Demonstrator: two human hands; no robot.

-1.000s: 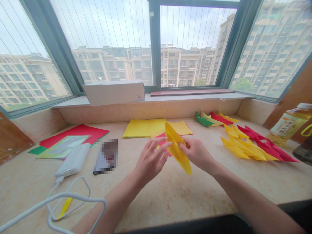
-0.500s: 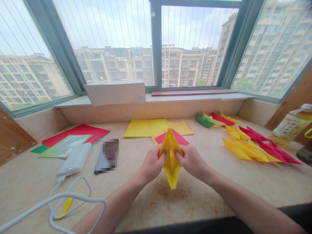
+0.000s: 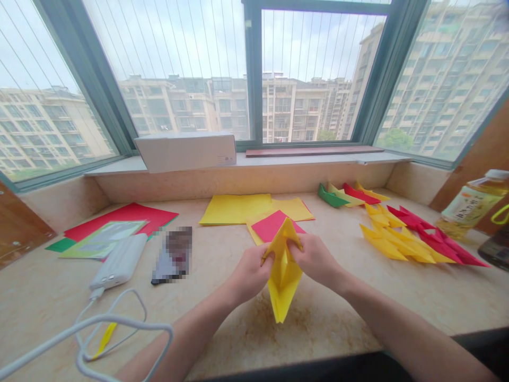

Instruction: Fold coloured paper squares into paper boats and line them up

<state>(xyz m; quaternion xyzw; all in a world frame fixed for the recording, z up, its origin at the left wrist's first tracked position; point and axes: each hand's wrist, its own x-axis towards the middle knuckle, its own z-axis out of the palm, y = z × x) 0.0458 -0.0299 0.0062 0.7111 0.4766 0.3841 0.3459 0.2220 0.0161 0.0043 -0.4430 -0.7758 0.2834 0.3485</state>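
Note:
A yellow folded paper boat (image 3: 284,276) is held up over the counter, its long axis pointing away from me and its middle hollow spread a little. My left hand (image 3: 254,270) pinches its left side, thumb on the inner fold. On the opposite side my right hand (image 3: 314,257) grips the paper in the same way, thumb inside and fingers behind. The fingers behind the paper are mostly hidden. Just beyond the boat lies a pink-red paper sheet (image 3: 272,224), partly covered by it.
Yellow sheets (image 3: 234,209) lie at the back. Folded boats in green (image 3: 332,196), yellow (image 3: 397,241) and red (image 3: 445,241) sit at right, near a bottle (image 3: 475,204). At left are red sheets (image 3: 131,215), a white power bank (image 3: 119,260) and a looped cable (image 3: 131,322).
The yellow paper boat has tilted and dropped slightly toward me, and its hollow shows wider. Both hands keep their grip, with the right one a little higher than the left.

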